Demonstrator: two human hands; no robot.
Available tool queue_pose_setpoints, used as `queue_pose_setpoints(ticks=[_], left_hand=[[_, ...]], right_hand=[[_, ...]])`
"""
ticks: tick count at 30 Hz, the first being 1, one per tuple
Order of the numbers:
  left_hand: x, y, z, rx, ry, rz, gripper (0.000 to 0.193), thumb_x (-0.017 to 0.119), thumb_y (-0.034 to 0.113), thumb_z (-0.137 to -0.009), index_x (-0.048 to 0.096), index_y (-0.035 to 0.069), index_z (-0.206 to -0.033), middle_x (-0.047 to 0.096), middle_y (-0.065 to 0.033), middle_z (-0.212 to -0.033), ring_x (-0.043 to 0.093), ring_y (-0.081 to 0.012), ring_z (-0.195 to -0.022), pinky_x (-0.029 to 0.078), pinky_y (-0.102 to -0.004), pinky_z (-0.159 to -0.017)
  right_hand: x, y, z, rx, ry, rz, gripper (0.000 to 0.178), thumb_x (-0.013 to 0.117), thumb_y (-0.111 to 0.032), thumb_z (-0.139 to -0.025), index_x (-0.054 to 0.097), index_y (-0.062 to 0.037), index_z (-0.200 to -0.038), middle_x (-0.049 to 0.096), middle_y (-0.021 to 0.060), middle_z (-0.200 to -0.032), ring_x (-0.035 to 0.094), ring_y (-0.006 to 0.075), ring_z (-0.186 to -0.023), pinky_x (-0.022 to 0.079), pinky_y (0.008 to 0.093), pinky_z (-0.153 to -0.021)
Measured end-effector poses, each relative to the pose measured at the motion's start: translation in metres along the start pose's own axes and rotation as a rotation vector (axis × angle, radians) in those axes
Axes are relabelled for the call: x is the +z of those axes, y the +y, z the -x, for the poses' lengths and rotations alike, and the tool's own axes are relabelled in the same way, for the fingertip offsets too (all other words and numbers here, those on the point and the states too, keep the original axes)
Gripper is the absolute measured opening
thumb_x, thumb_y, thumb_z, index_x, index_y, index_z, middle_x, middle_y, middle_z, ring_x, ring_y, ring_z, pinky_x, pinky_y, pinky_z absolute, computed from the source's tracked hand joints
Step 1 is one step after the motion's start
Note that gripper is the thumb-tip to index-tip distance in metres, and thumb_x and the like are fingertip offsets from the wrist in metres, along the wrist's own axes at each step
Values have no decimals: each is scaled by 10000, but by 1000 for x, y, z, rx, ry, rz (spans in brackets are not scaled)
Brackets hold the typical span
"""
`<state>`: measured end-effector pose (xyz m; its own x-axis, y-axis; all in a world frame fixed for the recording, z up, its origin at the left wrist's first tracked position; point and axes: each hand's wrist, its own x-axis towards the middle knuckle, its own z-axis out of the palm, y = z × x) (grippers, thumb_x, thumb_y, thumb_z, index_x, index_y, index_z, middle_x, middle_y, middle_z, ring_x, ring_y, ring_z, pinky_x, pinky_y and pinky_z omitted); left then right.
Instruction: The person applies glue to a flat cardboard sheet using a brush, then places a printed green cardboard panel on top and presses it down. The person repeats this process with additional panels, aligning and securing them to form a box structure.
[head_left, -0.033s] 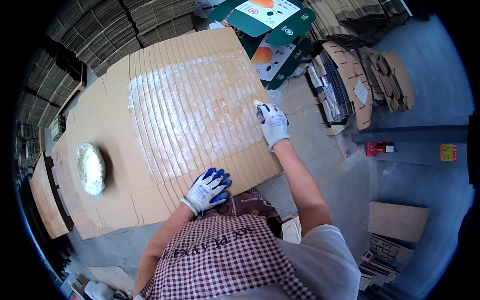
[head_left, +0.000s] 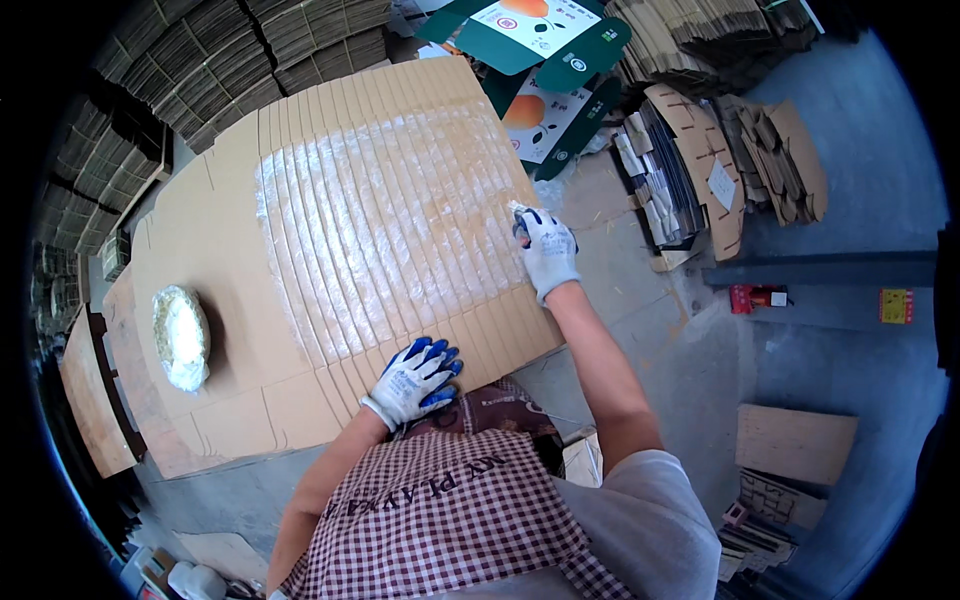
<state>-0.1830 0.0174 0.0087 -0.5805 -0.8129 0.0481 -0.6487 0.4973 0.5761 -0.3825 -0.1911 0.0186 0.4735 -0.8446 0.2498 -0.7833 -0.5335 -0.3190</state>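
Right hand (head_left: 549, 256) clenched on what looks like a brush (head_left: 515, 208) (mostly hidden), at right edge of the cardboard (head_left: 390, 220). Left hand (head_left: 412, 382) grips nothing, fingers loose on near edge. Bowl (head_left: 182, 338) left.

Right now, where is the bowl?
In the head view, the bowl is at left, on the cardboard, left of the left hand.

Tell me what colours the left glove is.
The left glove is white, with blue along the fingers, best seen in the head view.
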Motion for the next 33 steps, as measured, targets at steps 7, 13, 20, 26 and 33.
queue_pose_setpoints(ticks=[7, 13, 20, 26, 33], left_hand=[[0, -1, -1, 14, 4, 13, 468, 533, 332, -771, 485, 73, -1158, 463, -113, -1192, 388, -289, -1165, 271, -444, -989], [2, -1, 0, 18, 6, -9, 464, 523, 338, -777, 486, 76, -1158, 460, -112, -1203, 388, -287, -1169, 270, -443, -991], [-3, 2, -2, -3, -10, -6, 432, 501, 330, -793, 499, 79, -1144, 463, -102, -1212, 391, -267, -1171, 270, -420, -998], [0, 0, 2, -6, 10, 15, 445, 526, 333, -774, 501, 78, -1138, 468, -109, -1202, 388, -284, -1171, 274, -442, -986], [-3, 1, -3, 4, 5, 10, 430, 533, 323, -773, 510, 77, -1125, 471, -104, -1198, 389, -281, -1171, 281, -442, -981]], right_hand=[[9, -8, 14, -110, -83, 38, 325, 549, -124, -710, 517, -132, -1033, 562, 80, -944, 566, 269, -773, 454, 381, -673], [-1, 37, -7, 220, -90, 96, 262, 551, -159, -723, 542, -124, -982, 564, 122, -971, 558, 309, -791, 452, 394, -693], [-7, 49, -1, 296, -125, -114, 278, 571, -243, -741, 547, -95, -976, 555, 139, -987, 539, 333, -867, 439, 393, -735], [-27, 44, -12, 420, -35, -106, 297, 588, -280, -730, 562, -80, -948, 563, 144, -978, 541, 333, -864, 437, 391, -751], [-13, 56, 1, 509, -60, -11, 436, 619, -351, -697, 571, -66, -1023, 579, 158, -989, 553, 314, -911, 433, 376, -788]])
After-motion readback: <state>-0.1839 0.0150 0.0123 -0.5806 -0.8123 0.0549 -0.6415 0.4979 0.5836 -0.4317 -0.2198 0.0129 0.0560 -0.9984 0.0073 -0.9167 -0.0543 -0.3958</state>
